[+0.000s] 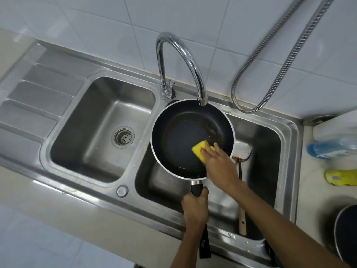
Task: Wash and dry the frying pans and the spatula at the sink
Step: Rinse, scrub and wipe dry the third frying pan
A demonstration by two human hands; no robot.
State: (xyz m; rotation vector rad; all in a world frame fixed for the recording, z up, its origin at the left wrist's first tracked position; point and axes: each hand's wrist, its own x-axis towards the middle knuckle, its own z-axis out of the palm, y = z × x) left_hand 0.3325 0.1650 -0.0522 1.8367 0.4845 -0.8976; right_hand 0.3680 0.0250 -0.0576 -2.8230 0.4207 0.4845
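Home kitchen: steel double sink (pixel 289 132), curved tap (pixel 173 47), white wall tiles (pixel 116 20).

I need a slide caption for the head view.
Left hand holds the frying pan by its handle over the right basin; right hand presses a yellow sponge inside it.
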